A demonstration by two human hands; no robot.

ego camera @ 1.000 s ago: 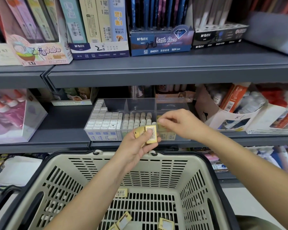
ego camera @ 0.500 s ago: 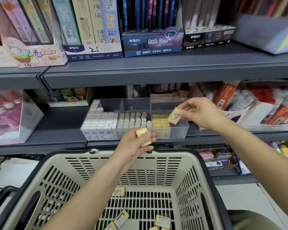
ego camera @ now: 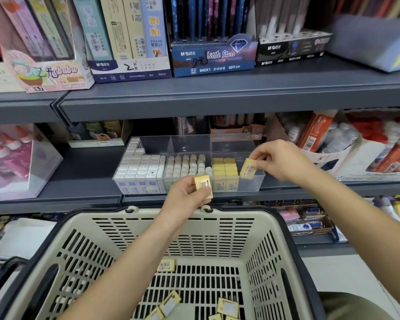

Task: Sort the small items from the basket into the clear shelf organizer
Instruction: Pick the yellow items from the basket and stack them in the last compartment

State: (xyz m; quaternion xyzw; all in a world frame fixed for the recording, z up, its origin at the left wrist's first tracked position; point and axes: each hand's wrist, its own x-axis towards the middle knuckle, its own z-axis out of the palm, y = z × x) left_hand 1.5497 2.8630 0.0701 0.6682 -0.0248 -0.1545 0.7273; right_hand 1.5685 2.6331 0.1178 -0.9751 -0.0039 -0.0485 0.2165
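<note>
Shelf organizer has room at right edge, where right hand pinches yellow box; left hand grips second box.

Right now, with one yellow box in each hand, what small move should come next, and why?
Probably lower the yellow box in the right hand into the organizer's right compartment and let go: it hangs tilted over the bare space beside the yellow rows. The left hand holds another.
</note>
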